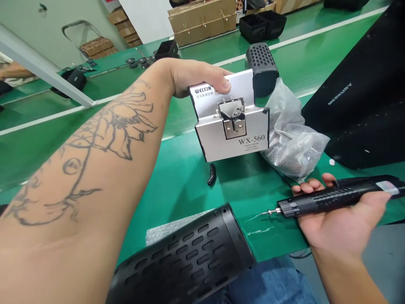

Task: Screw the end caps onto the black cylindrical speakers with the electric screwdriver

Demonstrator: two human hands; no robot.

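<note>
My left hand [199,77] grips the top of a silver screw feeder [218,143] marked WX-560. Its thumb lies on the front face, and the other fingers are hidden behind. The feeder is tilted; whether it rests on the bench is unclear. At the right, my right hand [338,230] holds a black electric screwdriver [316,202] across the palm, its thin bit pointing left. Below, in front of me, lies a black perforated speaker housing [190,257]. A small black curved piece [211,175] sits on the green bench under the feeder.
A clear plastic bag [294,139] stands right of the feeder. Behind it is another perforated black housing [262,69]. A large black MERKURY panel [363,97] fills the right side. Cardboard boxes [202,23] and black trays [262,25] line the back. Part of another person's arm [15,70] shows far left.
</note>
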